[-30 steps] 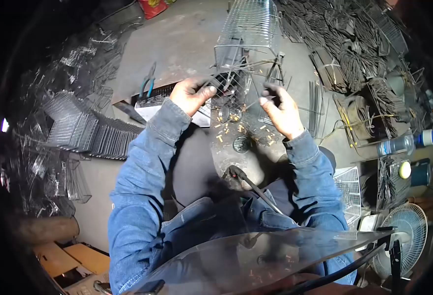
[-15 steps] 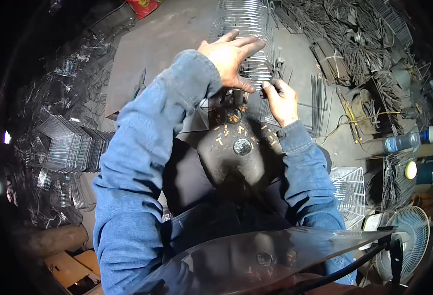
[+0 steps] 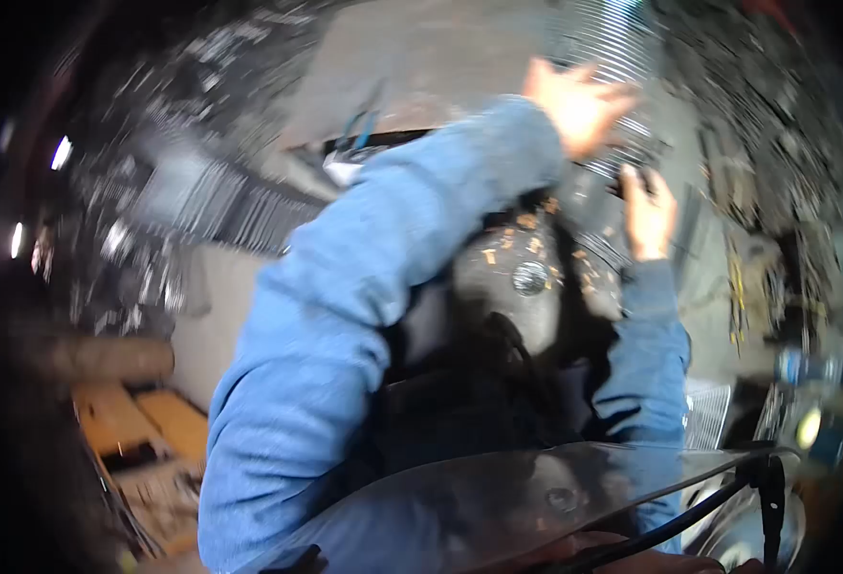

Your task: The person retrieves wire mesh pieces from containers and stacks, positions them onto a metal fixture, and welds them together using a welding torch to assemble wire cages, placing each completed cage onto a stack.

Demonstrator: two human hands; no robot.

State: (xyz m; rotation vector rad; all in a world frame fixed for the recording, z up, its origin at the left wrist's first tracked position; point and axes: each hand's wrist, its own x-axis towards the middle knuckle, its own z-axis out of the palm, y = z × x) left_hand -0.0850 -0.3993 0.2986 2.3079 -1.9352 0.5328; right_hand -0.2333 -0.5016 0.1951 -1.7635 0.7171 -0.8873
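Note:
My left hand (image 3: 582, 107) reaches over a wire rack (image 3: 617, 43) of many close parallel wires. Its fingers are spread and lie on or just above the wires; contact cannot be made out in the blur. Below and to the right, my right hand (image 3: 649, 215) is closed, thumb and fingers together beside the rack's near end. A small dark shape shows at those fingertips, too smeared to name. Between my legs stands a dark rounded surface (image 3: 498, 292) strewn with small orange-brown bits (image 3: 528, 220) and bearing a round shiny disc (image 3: 530, 277).
A flat metal sheet (image 3: 393, 57) lies left of the rack, with blue-handled pliers (image 3: 359, 129) near its edge. Stacked wire frames (image 3: 220, 196) stand at the left. An orange-brown box (image 3: 115, 421) sits lower left. Bottles (image 3: 809, 368) and a fan (image 3: 746, 531) are at the right.
The view has swung left, so hands and rack appear farther right, with more blur. My left hand stays spread over the rack and my right hand stays closed beside it.

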